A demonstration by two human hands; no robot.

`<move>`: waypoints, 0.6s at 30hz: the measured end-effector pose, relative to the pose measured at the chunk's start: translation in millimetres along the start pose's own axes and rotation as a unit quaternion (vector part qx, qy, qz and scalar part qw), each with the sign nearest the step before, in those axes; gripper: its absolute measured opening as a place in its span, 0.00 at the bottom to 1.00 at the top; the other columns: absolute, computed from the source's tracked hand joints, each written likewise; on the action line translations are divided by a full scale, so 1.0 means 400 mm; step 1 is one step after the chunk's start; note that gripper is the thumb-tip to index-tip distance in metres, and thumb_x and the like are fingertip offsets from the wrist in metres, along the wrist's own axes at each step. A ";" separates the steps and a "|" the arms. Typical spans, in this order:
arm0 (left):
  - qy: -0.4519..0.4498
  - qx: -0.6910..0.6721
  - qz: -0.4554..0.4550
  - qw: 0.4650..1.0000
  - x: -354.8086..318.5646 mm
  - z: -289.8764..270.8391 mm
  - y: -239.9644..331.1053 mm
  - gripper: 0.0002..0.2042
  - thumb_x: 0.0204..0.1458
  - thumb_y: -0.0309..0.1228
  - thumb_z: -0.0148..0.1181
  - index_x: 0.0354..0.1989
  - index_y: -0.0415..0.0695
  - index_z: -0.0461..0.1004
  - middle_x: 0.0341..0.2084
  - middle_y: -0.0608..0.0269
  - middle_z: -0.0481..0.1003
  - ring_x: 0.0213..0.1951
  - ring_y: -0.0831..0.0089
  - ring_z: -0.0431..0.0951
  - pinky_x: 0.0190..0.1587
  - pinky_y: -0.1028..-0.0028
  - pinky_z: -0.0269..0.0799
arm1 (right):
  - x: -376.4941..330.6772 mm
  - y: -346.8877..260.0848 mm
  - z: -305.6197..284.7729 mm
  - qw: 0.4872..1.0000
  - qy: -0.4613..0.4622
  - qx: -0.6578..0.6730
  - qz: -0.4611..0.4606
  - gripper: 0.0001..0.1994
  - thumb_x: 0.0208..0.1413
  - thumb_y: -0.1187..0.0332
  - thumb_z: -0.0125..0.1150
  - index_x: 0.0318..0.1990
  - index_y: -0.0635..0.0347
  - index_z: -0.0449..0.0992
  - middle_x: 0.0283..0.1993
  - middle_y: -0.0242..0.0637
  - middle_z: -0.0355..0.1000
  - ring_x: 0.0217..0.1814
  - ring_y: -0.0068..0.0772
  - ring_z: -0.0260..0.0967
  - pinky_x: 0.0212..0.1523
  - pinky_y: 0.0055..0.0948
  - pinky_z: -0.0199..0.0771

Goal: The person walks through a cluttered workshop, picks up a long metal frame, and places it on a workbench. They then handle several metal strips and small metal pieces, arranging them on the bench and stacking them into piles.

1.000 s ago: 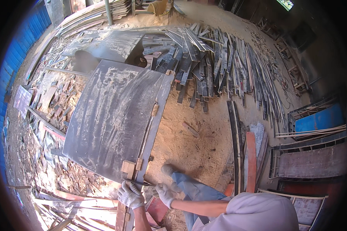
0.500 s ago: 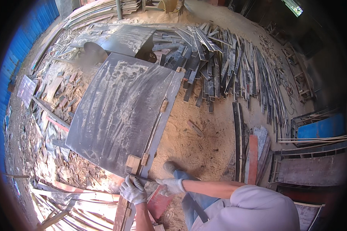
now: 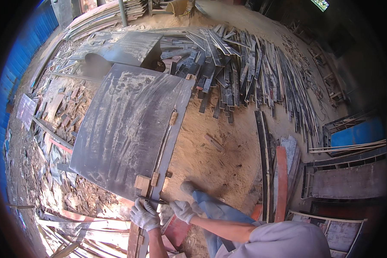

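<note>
Gripping a thin dark metal strip [image 3: 152, 199] at the near edge of the dusty grey sheet-metal worktop [image 3: 124, 129] | left gloved hand [image 3: 144, 215] clenched on it | right gloved hand [image 3: 184, 210] grasps its other end, keeping it level | small wooden blocks [image 3: 145, 182] just beyond fingers

I note a large dark panel [image 3: 124, 129], dusted with pale sawdust, lying flat and slightly skewed on the saw bench, its near corner towards me. Along its right edge runs a long grey guide rail [image 3: 170, 137], touching the panel. At the near corner sit small pale wooden blocks [image 3: 142, 184]. A thin dark strip [image 3: 152, 200] lies crosswise just below them, at the panel's near edge, between the two gloved hands.
</note>
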State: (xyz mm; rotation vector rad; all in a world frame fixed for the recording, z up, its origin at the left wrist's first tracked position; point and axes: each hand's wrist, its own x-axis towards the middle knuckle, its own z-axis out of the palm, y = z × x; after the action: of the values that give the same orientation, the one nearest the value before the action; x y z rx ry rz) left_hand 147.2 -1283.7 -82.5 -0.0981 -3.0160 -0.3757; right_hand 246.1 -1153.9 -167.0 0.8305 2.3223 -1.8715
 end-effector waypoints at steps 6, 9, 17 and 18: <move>-0.009 0.004 0.004 1.000 0.015 0.020 0.041 0.20 0.66 0.46 0.52 0.58 0.46 0.74 0.42 0.50 0.75 0.46 0.47 0.74 0.48 0.49 0.67 | 0.083 -0.032 -0.065 0.919 -0.059 0.239 0.308 0.21 0.70 0.53 0.60 0.27 0.56 0.80 0.17 0.32 0.70 0.17 0.27 0.67 0.19 0.34 0.68; -0.015 -0.030 -0.040 0.999 0.018 0.020 0.024 0.19 0.66 0.47 0.54 0.56 0.49 0.74 0.43 0.51 0.75 0.47 0.47 0.74 0.50 0.49 0.66 | 0.115 -0.115 -0.095 0.914 -0.148 0.149 0.348 0.24 0.70 0.51 0.57 0.23 0.55 0.77 0.15 0.26 0.66 0.15 0.24 0.57 0.21 0.31 0.56; -0.053 -0.104 -0.115 0.987 0.012 -0.083 -0.018 0.30 0.64 0.52 0.56 0.68 0.46 0.68 0.54 0.50 0.75 0.61 0.51 0.71 0.71 0.52 0.57 | 0.168 -0.037 -0.179 0.899 -0.367 -0.047 0.233 0.25 0.66 0.50 0.67 0.59 0.60 0.76 0.49 0.37 0.80 0.41 0.29 0.79 0.35 0.31 0.82; -0.004 -0.094 -0.118 0.989 -0.002 -0.082 0.001 0.34 0.64 0.54 0.56 0.71 0.43 0.64 0.61 0.47 0.71 0.68 0.50 0.66 0.78 0.50 0.46 | 0.213 -0.037 -0.223 0.872 -0.415 -0.178 0.191 0.26 0.64 0.51 0.69 0.58 0.63 0.75 0.49 0.39 0.80 0.39 0.30 0.80 0.32 0.30 0.82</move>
State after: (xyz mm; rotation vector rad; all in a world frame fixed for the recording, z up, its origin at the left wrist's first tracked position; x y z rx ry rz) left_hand 150.9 -1291.6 -50.9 0.2469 -2.9982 -0.6805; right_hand 192.8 -1042.0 -160.5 0.2957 1.6992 -1.2128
